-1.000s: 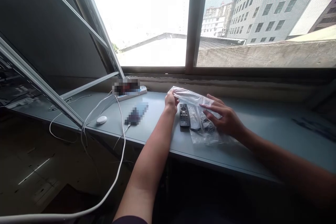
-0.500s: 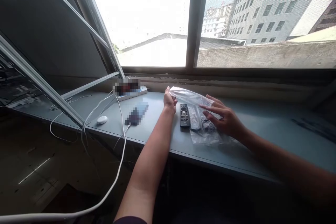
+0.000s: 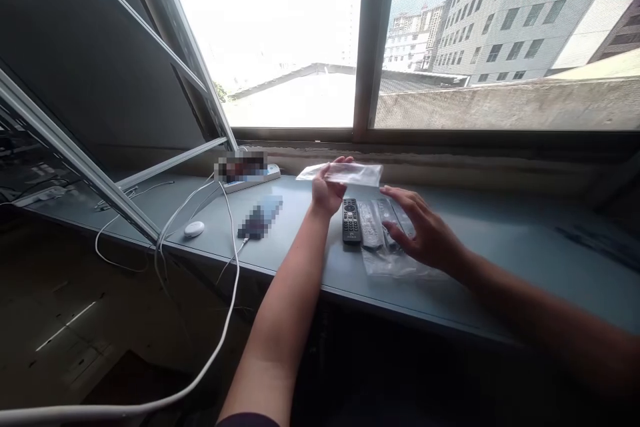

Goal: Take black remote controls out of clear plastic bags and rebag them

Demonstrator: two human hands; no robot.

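Note:
My left hand (image 3: 330,190) grips a clear plastic bag (image 3: 363,175), thumb over it and fingers beneath, raised above the table near the window side. The bag lies nearly flat across the hand. To its right, my right hand (image 3: 423,223) hovers with fingers apart, its fingertips just short of the bag's right end. Below the two hands a black remote control (image 3: 351,221) rests on the table, buttons up. Beside it lies a bagged packet (image 3: 371,227) in clear plastic. More clear plastic wrapping (image 3: 395,265) with dark items in it is partly covered by my right hand.
A white power strip (image 3: 255,177) stands by the wall. A blurred-out phone-like object (image 3: 261,217) and a small white round item (image 3: 195,229) lie to the left on the blue-grey table (image 3: 520,247). A white cable (image 3: 233,307) loops over the front edge, near a metal frame (image 3: 80,167).
My right hand has let go of the bag and drawn slightly down from it. The bag, before stretched between both hands, now lies across my left hand.

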